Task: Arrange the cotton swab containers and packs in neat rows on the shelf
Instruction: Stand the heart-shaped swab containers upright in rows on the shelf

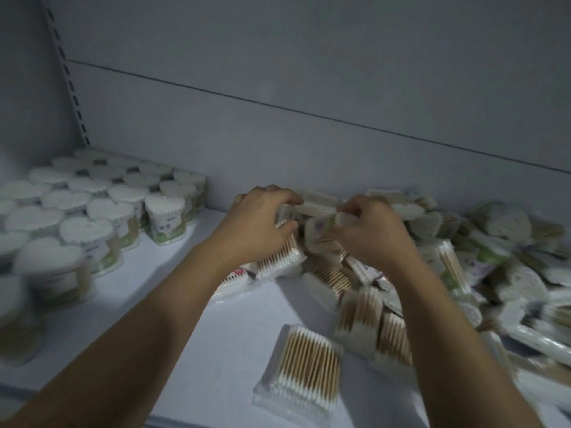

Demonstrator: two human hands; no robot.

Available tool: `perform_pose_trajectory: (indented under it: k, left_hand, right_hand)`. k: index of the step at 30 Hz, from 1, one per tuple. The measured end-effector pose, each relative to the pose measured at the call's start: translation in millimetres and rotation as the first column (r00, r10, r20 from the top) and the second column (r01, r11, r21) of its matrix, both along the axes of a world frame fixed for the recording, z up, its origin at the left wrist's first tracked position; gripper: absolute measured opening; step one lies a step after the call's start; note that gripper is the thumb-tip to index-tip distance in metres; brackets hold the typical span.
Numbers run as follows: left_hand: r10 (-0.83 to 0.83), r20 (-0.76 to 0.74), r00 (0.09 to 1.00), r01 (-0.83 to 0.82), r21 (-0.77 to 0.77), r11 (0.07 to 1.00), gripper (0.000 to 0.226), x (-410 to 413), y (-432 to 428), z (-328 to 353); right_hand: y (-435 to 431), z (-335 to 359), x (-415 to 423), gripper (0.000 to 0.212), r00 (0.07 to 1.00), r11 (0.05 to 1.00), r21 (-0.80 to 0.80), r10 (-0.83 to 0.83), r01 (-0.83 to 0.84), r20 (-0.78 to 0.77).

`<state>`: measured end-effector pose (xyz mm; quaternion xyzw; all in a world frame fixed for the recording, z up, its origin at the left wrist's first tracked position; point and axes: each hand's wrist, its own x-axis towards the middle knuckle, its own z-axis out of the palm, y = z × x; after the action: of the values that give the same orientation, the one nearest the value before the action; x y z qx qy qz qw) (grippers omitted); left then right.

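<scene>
Held pack (pixel 319 204): back-centre of shelf (pixel 191 304), on top of the loose pile (pixel 463 257), long axis left-right between both hands; too blurred to read which way the swabs point. Left hand (pixel 262 220) curls over its left end, thumb below. Right hand (pixel 370 236) pinches its right end. Flat pack (pixel 301 369) lies alone near the front edge, sticks running front-to-back, slightly skewed. Heart-shaped containers (pixel 92 211) stand upright in rows at left, swabs vertical inside, cotton tips up.
</scene>
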<state>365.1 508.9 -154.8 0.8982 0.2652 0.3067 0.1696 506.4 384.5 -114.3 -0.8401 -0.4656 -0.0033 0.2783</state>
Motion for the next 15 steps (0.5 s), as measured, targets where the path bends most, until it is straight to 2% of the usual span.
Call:
perform_pose_trajectory:
  k: [3, 6, 9, 12, 15]
  left_hand:
    - [-0.026, 0.013, 1.0, 0.027, -0.063, 0.998, 0.051, -13.5, 0.2, 1.4]
    - [-0.073, 0.1, 0.992, 0.09, -0.168, 0.982, 0.049, -26.1, -4.2, 4.5]
    - [-0.083, 0.218, 0.972, 0.152, -0.32, 0.935, 0.042, -38.0, -9.0, 1.6]
    - [-0.024, 0.376, 0.926, 0.211, -0.466, 0.859, 0.033, -49.3, -6.3, -11.1]
    - [0.093, 0.52, 0.849, 0.226, -0.517, 0.826, 0.026, -60.7, -4.7, -20.6]
  right_hand:
    - [-12.5, 19.4, 3.1, 0.017, 0.981, 0.986, 0.161, 0.071, -0.042, -0.183]
    - [-12.1, 24.5, -3.4, 0.025, 0.934, 0.947, 0.312, 0.174, -0.073, -0.311]
    - [-3.7, 17.8, -19.5, 0.032, 0.841, 0.886, 0.456, 0.306, -0.081, -0.445]
    - [8.6, 5.6, -38.2, 0.035, 0.778, 0.854, 0.511, 0.388, -0.101, -0.495]
    - [24.1, -3.8, -55.0, 0.038, 0.75, 0.874, 0.457, 0.411, -0.164, -0.518]
